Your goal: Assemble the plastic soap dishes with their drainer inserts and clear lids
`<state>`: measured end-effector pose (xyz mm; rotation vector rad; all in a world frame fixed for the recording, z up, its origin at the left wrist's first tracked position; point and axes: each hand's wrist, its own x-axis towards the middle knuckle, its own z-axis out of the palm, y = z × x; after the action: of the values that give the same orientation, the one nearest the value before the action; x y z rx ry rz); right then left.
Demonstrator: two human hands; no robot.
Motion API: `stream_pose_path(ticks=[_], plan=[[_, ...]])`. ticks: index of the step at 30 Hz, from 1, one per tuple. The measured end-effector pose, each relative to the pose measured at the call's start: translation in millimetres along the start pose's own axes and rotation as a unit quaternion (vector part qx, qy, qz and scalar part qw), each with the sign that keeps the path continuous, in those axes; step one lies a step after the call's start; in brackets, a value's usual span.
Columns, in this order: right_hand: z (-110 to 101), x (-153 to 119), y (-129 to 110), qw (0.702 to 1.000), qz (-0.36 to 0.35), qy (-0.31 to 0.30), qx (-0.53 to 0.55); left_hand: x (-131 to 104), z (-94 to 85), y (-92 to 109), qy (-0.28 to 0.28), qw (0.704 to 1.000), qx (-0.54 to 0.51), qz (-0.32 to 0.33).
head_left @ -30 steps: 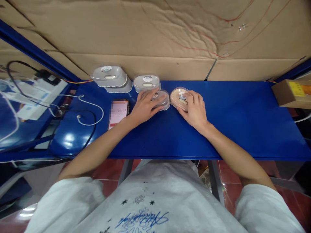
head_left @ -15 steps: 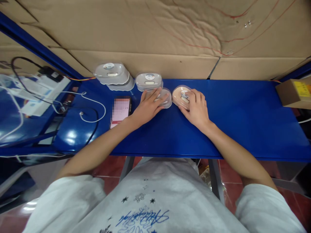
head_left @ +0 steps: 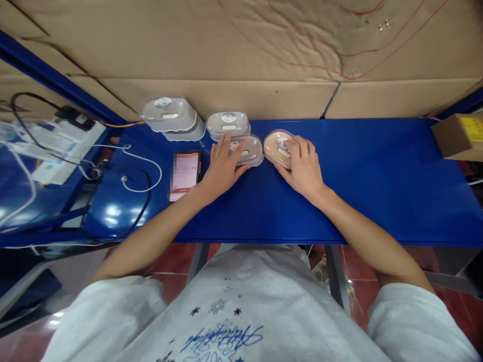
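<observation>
On the blue table, my left hand [head_left: 223,166] rests at the left end of a grey oval container with a clear lid [head_left: 253,150]. Its thumb lies along the front edge and the other fingers reach over the top, so the container is held between them. To the right, a beige oval container with a clear lid [head_left: 274,143] sits at a slant. My right hand [head_left: 304,163] is closed over its right end, thumb in front, fingers on the lid. The two containers are almost side by side. Behind the grey one stands another grey container [head_left: 228,123] with a round label.
Two stacked grey containers [head_left: 175,116] stand at the back left. A phone [head_left: 184,176] lies left of my left hand. White and black cables [head_left: 145,156] run from a power strip [head_left: 68,153] at far left. A cardboard box [head_left: 458,138] sits far right; cardboard [head_left: 211,95] lines the back.
My left hand has slid left across the grey container, from its lid towards its left end. My right hand keeps its place on the beige container. The view has shifted slightly.
</observation>
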<state>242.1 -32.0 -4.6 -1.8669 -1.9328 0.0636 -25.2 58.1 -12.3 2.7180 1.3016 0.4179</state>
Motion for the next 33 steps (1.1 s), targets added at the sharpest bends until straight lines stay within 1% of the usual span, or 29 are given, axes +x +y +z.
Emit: stream_pose_path(ticks=[5, 10, 15, 20, 22, 26, 29, 33], plan=[[0.4, 0.2, 0.1, 1.000, -0.002, -0.005, -0.001, -1.6, -8.6, 8.6, -0.002, 1.000, 0.011, -0.010], [-1.2, 0.5, -1.6, 1.000, -0.003, -0.007, -0.006, -5.0, -13.9, 15.4, 0.014, 0.999, 0.010, -0.035], [-1.0, -0.1, -1.7, 1.000, -0.009, -0.012, -0.004, -5.4, -16.1, 14.7, 0.007, 0.998, 0.018, -0.060], [0.1, -0.2, -1.1, 1.000, -0.008, -0.013, -0.004, -2.2, -16.1, 11.3, 0.026, 0.994, 0.016, -0.106], [0.5, -0.3, -0.6, 1.000, -0.008, -0.012, -0.006, -3.4, -14.0, 10.5, 0.034, 0.994, 0.012, -0.104], [2.5, -0.7, 2.0, 1.000, -0.013, -0.003, -0.004, -8.7, -7.5, 8.7, 0.036, 0.997, -0.001, -0.071], [4.3, -0.7, 4.4, 1.000, -0.016, 0.003, -0.002, -10.8, -3.7, 7.0, 0.036, 0.998, -0.009, -0.058], [5.0, 0.1, 6.0, 1.000, -0.020, 0.006, -0.006, -5.0, -2.2, 5.8, 0.036, 0.997, -0.015, -0.066]])
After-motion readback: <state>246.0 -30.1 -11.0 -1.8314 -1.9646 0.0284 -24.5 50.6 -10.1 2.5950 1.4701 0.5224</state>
